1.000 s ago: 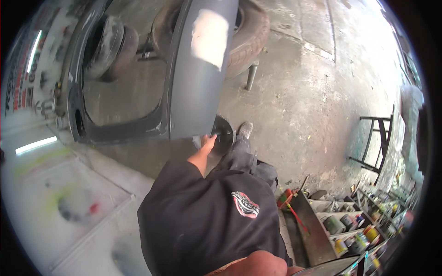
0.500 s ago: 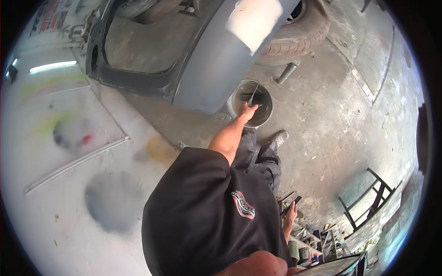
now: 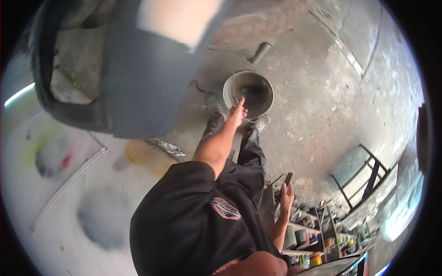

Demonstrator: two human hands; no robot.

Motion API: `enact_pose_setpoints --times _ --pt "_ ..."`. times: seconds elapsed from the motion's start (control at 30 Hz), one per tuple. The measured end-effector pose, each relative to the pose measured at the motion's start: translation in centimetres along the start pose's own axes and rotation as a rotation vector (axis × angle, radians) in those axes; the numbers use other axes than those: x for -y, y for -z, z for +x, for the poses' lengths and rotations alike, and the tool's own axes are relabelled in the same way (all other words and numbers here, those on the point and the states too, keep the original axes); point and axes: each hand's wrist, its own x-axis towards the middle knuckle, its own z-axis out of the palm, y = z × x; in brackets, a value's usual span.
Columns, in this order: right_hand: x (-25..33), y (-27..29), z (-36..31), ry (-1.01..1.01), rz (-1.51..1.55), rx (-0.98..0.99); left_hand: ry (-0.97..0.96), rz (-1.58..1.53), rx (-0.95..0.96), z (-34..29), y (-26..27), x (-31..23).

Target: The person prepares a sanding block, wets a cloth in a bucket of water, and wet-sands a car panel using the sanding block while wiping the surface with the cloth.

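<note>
A round bucket (image 3: pixel 270 103) with dark liquid in it is in front of my legs. My left hand (image 3: pixel 238 112) is over its near left rim, fingers curled round what looks like the thin wire handle, one digit stretched forward. A dark shape (image 3: pixel 252 90) shows inside the bucket; I cannot make out what it is. Lower right, my right hand (image 3: pixel 286 195) is closed round a slim dark block (image 3: pixel 288 179), which sticks up past the fingers.
A grey car body panel (image 3: pixel 142 78) with a pale filler patch (image 3: pixel 179 20) is at upper left, blurred. Behind the bucket are a tyre (image 3: pixel 244 32) and a short metal post (image 3: pixel 261 52). Crowded shelves (image 3: pixel 317 230) and a black metal frame (image 3: pixel 363 179) stand at right.
My view has swung, so the car panel and tyre shift left. The bucket has moved away from the panel along with my left hand. My right hand keeps the dark block.
</note>
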Motion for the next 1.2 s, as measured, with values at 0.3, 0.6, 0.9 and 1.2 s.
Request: enact_pose_setpoints --times 0.3,0.6,0.9,1.2 --pt "5.3 -8.2 6.3 -0.271 0.691 0.209 -1.219 1.323 -0.513 -0.5 6.5 -0.4" --pt "-0.5 -20.2 16.4 -0.229 1.263 0.715 -0.581 1.72 0.572 10.9 -1.4 4.2" --pt "-6.6 -21.9 17.6 -0.297 1.332 0.721 -0.351 2.471 0.414 27.4 -5.9 11.2" --pt "-3.0 -20.1 18.7 -0.212 1.169 0.647 -0.352 2.51 0.384 37.5 1.7 16.2"
